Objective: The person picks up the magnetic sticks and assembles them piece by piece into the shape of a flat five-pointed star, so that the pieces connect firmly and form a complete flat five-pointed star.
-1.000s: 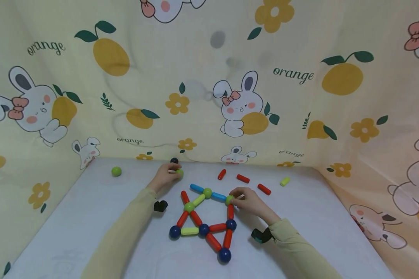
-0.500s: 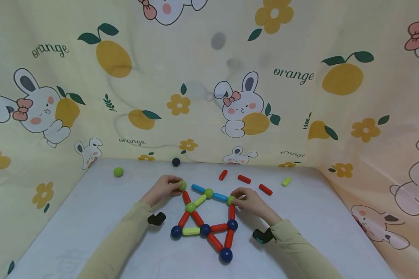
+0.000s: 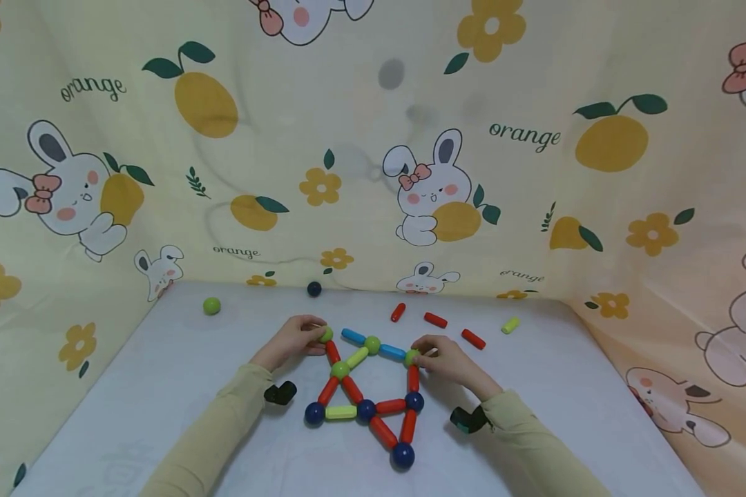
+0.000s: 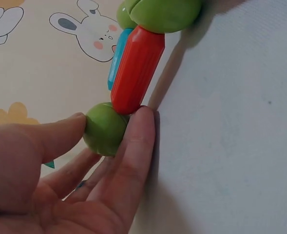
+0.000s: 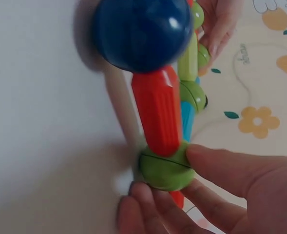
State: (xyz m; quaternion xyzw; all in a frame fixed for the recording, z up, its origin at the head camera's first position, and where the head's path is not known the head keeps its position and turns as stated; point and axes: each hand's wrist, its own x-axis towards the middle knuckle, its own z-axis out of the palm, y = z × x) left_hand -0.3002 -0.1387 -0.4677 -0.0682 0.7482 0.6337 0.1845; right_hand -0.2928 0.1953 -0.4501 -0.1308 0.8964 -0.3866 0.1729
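The person's left grip (image 3: 292, 338) pinched a green ball (image 3: 327, 334) at the end of a red rod (image 3: 332, 352) on a ball-and-rod frame (image 3: 366, 411) lying on the desk (image 3: 112, 407); the right grip (image 3: 445, 359) pinched the frame's green corner ball (image 3: 411, 358). A blue rod (image 3: 353, 336) jutted just beside the left hand's ball. Farther back I saw a loose green ball (image 3: 211, 306), a navy ball (image 3: 313, 289) near the bunny-print cloth (image 3: 360, 103), three red rods (image 3: 436, 319) and a yellow-green rod (image 3: 510, 325).
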